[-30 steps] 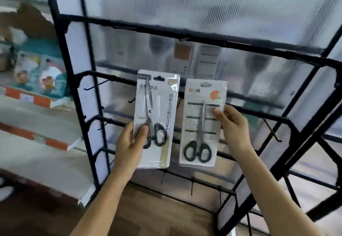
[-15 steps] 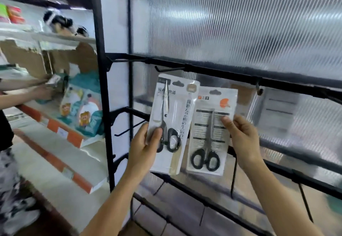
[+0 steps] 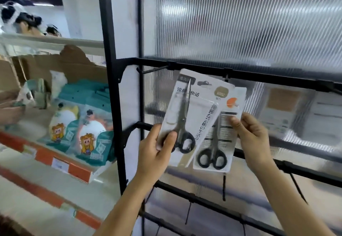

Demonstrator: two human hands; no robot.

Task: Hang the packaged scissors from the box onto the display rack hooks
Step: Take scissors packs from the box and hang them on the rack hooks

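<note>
Shop aisle, black display rack [image 3: 277,78]: left hand [image 3: 154,155] grips larger scissors pack [image 3: 188,109]; right hand [image 3: 250,135] pinches smaller scissors pack [image 3: 212,154] at 3 o'clock, overlapping. Risk: hang-hole could miss hook [image 3: 153,69] at 11 o'clock; packs could snag.

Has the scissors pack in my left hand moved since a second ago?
Yes. The scissors pack in the left hand has risen; its top now sits just under the rack's upper bar.

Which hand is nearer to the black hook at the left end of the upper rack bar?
Left. The left hand grips a scissors pack almost straight below the hook; the right hand, holding the other pack, is lower and well off to its right.
</note>
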